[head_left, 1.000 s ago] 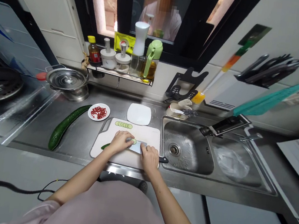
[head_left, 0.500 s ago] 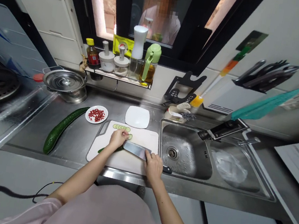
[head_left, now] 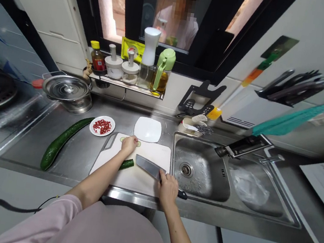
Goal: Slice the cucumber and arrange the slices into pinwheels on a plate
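Knife (head_left: 149,167) now apart from cucumber piece (head_left: 126,164)

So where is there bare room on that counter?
Bare steel lies between the whole cucumber and the cutting board. The board's back edge is crowded: left hand over slices, chilli plate and white plate behind.

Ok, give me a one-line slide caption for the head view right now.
Left hand over cucumber slices at the cutting board's far edge, right hand holding a cleaver beside the cucumber stub.
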`<control>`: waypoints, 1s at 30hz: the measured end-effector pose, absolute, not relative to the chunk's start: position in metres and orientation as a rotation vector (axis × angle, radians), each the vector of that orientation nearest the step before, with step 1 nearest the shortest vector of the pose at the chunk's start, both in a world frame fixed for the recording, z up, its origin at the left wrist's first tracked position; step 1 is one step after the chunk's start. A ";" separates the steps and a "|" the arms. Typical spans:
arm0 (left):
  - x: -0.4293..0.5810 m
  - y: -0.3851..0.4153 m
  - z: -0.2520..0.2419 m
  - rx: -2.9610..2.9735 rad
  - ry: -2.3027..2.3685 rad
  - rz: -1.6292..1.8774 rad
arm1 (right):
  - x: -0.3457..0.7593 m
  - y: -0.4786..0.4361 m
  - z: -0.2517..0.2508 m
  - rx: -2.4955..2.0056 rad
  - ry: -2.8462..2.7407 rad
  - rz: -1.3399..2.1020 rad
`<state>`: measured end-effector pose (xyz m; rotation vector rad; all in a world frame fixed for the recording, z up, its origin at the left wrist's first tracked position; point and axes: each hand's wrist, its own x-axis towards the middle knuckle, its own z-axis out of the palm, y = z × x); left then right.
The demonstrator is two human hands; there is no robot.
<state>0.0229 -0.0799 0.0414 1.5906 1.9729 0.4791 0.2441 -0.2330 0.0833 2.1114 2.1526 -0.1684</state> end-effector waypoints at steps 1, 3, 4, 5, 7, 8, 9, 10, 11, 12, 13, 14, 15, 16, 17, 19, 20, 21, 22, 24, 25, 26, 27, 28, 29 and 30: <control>0.023 -0.079 0.040 1.619 1.978 0.464 | 0.244 -0.233 0.084 2.114 2.151 -0.177; 0.023 -0.077 0.038 1.668 1.980 0.441 | 0.244 -0.232 0.084 2.115 2.147 -0.192; 0.023 -0.076 0.037 1.689 1.978 0.432 | 0.244 -0.232 0.085 2.114 2.146 -0.199; 0.023 -0.075 0.036 1.707 1.977 0.425 | 0.243 -0.231 0.085 2.115 2.144 -0.204; 0.023 -0.074 0.034 1.734 1.971 0.416 | 0.243 -0.230 0.086 2.116 2.146 -0.208; 0.023 -0.073 0.033 1.742 1.969 0.416 | 0.244 -0.230 0.085 2.117 2.148 -0.207; 0.023 -0.073 0.032 1.749 1.965 0.418 | 0.244 -0.229 0.085 2.118 2.150 -0.205; 0.023 -0.073 0.031 1.753 1.960 0.420 | 0.244 -0.229 0.085 2.119 2.154 -0.203; 0.023 -0.073 0.031 1.757 1.956 0.421 | 0.245 -0.228 0.084 2.119 2.157 -0.199; 0.022 -0.073 0.030 1.763 1.954 0.423 | 0.245 -0.228 0.084 2.121 2.160 -0.196; 0.022 -0.073 0.030 1.775 1.953 0.423 | 0.245 -0.227 0.084 2.124 2.163 -0.192; 0.022 -0.073 0.030 1.791 1.951 0.423 | 0.246 -0.227 0.084 2.125 2.168 -0.188; 0.022 -0.073 0.029 1.807 1.950 0.418 | 0.246 -0.227 0.084 2.126 2.173 -0.187; 0.021 -0.073 0.029 1.823 1.953 0.411 | 0.246 -0.227 0.084 2.127 2.177 -0.186; 0.021 -0.073 0.028 1.837 1.955 0.401 | 0.246 -0.227 0.084 2.129 2.178 -0.187; 0.021 -0.073 0.027 1.853 1.964 0.376 | 0.246 -0.228 0.084 2.136 2.178 -0.192; 0.021 -0.073 0.027 1.855 1.969 0.365 | 0.246 -0.228 0.085 2.141 2.178 -0.196; 0.021 -0.073 0.027 1.857 1.974 0.360 | 0.246 -0.228 0.085 2.144 2.178 -0.201; 0.021 -0.073 0.027 1.857 1.976 0.360 | 0.246 -0.228 0.085 2.146 2.178 -0.207; 0.020 -0.073 0.027 1.844 1.973 0.379 | 0.247 -0.229 0.085 2.156 2.174 -0.226; 0.019 -0.073 0.028 1.830 1.973 0.404 | 0.248 -0.229 0.084 2.165 2.168 -0.241; 0.017 -0.074 0.029 1.806 1.979 0.445 | 0.248 -0.229 0.084 2.179 2.162 -0.261; 0.015 -0.075 0.030 1.768 1.993 0.504 | 0.249 -0.228 0.083 2.199 2.153 -0.285; 0.012 -0.076 0.030 1.713 2.015 0.586 | 0.249 -0.228 0.083 2.224 2.143 -0.312; 0.008 -0.078 0.031 1.642 2.039 0.689 | 0.250 -0.227 0.082 2.254 2.134 -0.340; 0.004 -0.080 0.031 1.560 2.061 0.807 | 0.250 -0.226 0.081 2.287 2.126 -0.369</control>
